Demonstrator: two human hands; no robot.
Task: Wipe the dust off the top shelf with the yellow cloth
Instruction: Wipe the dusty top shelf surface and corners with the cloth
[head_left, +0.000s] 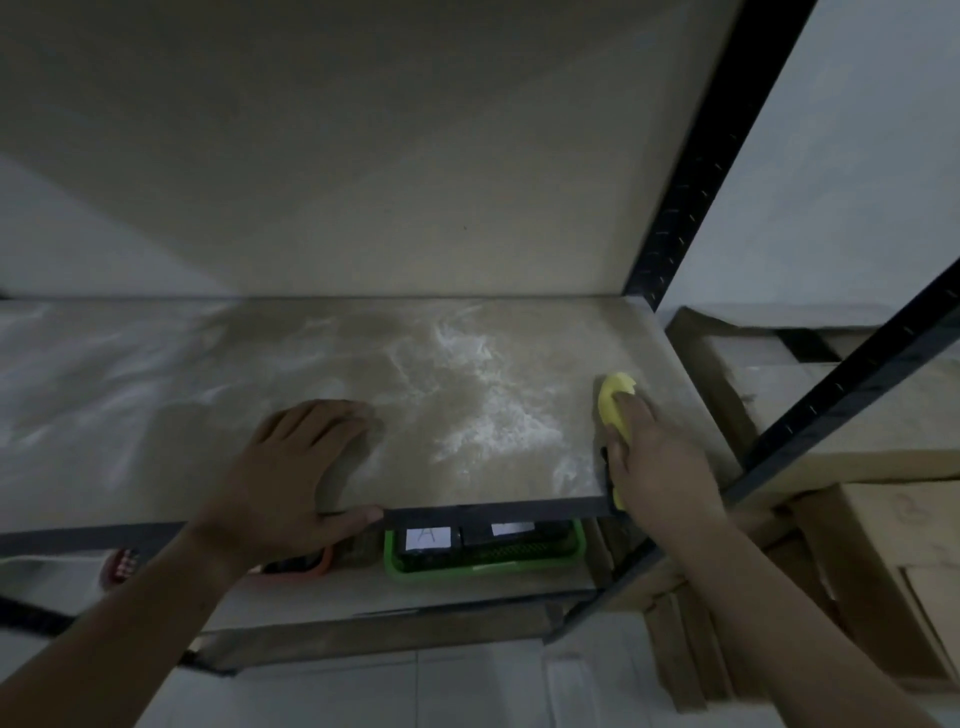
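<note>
The top shelf (441, 467) is a pale board with a dark front rail, streaked with white dust across its middle and right. My right hand (657, 462) lies on the yellow cloth (613, 397) near the shelf's right front corner, fingers laid over it and pressing it to the board. The cloth shows past my fingertips and under my palm at the rail. My left hand (296, 473) rests flat on the shelf's front, fingers spread on the board, thumb along the front rail. It holds nothing.
Black metal uprights (691, 171) frame the shelf on the right. On the lower shelf stand a green basket (483, 558) with labelled dark boxes and an orange container (311, 564). Cardboard boxes (857, 519) are stacked to the right. The floor is tiled.
</note>
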